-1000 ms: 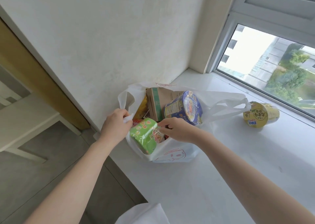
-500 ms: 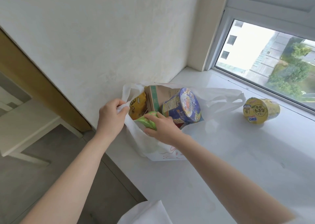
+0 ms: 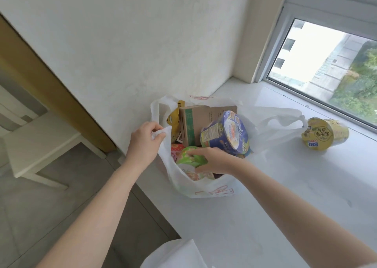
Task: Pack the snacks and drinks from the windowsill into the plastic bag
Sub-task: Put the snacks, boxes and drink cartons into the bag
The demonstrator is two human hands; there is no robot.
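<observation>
In the head view, the left hand (image 3: 143, 143) is pinching the near-left rim of the plastic bag (image 3: 204, 192), its fingers (image 3: 157, 128) curled round a bunch of film and holding the mouth open, while the right hand (image 3: 214, 160) is gripping a green snack pack (image 3: 188, 158) and pushing it down into the gap just below its fingers. Beyond the fingertips a blue noodle bowl (image 3: 225, 134) and a cardboard box (image 3: 195, 123) are crowding the bag, so the pack will likely seat best if it is slid in slanted, under the bowl, with the rim kept taut. A yellow noodle cup (image 3: 324, 135) is lying on its side on the windowsill (image 3: 285, 186), well to the right of the fingers, not yet packed.
</observation>
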